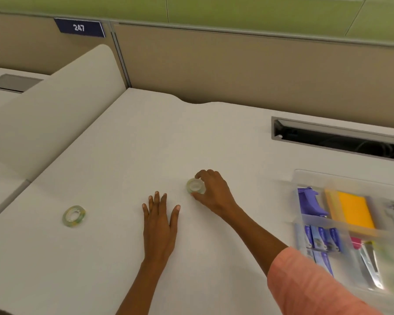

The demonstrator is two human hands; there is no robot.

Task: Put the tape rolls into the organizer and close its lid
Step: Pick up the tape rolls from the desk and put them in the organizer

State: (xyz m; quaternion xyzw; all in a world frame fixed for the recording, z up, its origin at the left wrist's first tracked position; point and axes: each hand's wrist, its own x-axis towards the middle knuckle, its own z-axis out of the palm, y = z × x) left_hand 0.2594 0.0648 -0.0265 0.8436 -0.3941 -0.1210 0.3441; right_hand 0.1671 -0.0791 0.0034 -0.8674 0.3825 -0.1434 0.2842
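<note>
Two clear tape rolls lie on the white desk. One tape roll (74, 215) rests alone at the left. The other tape roll (195, 185) sits near the middle, with my right hand (214, 192) curled around it, thumb and fingers touching its sides. My left hand (160, 226) lies flat on the desk, fingers spread, holding nothing. A clear plastic organizer (314, 220) stands at the right with its lid open; its compartments hold a purple tool, yellow and orange sticky notes, small blue boxes and other stationery.
A cable slot (337, 139) opens in the desk behind the organizer. A beige partition wall (237, 64) runs along the back, and a curved white divider (55, 114) borders the left side. A sign reading 247 (79, 27) hangs upper left.
</note>
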